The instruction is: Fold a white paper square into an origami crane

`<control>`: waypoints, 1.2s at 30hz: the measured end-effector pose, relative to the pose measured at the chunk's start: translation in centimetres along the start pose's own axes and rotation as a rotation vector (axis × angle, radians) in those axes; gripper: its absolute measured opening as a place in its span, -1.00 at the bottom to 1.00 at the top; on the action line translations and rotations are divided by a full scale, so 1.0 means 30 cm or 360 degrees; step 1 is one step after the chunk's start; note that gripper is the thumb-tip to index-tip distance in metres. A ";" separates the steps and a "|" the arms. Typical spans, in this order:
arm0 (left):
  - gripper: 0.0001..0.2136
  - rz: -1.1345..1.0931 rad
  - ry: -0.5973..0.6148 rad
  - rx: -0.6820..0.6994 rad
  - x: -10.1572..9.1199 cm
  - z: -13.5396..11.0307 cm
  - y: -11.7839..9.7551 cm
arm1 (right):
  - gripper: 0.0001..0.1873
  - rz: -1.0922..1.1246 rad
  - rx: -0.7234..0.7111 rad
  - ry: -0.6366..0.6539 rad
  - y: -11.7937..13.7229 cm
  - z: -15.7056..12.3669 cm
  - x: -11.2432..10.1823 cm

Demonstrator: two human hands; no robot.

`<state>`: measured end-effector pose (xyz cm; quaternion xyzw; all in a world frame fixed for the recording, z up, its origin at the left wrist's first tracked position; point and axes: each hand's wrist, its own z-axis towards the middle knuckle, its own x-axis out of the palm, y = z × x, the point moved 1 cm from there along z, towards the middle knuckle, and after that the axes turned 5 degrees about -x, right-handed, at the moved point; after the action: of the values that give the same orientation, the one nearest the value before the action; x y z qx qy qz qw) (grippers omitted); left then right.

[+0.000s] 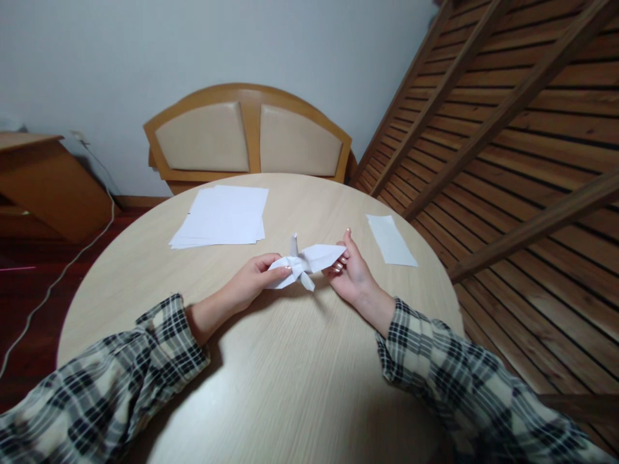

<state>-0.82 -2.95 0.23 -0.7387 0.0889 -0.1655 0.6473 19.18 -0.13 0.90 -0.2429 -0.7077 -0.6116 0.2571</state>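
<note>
A white folded paper crane (pixel 319 258) is held above the middle of the round table, its wings spread to left and right. One narrow point sticks up from its body and another points down toward me. My left hand (pixel 256 277) pinches the left wing between thumb and fingers. At the tip of the right wing is my right hand (pixel 352 270), palm turned up, its thumb raised apart from the curled fingers. Those fingers lie at or just behind the wing, and whether they grip it I cannot tell.
A stack of white paper sheets (pixel 225 216) lies at the back left of the round table (pixel 271 386). Toward the right edge rests a white paper strip (pixel 391 240). Behind stands a wooden headboard (pixel 254 135), with a slatted wooden panel (pixel 507 142) on the right.
</note>
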 end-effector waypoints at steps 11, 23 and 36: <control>-0.74 -0.0183 -0.0220 0.0036 -0.012 0.029 0.008 | -0.58 -0.1030 -0.0666 0.0357 -0.026 -0.071 0.015; -0.71 -0.0012 -0.0026 0.0014 0.029 0.000 -0.015 | -0.80 -0.1580 -0.1244 0.0253 0.002 -0.064 0.016; -0.75 0.0788 0.0199 0.0351 0.024 -0.009 -0.006 | -0.73 -0.1430 -0.1206 0.0094 0.024 -0.030 0.003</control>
<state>-0.28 -3.43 0.53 -0.6078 0.2879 -0.0563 0.7379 19.64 -0.92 1.59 0.0231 -0.4658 -0.8774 -0.1125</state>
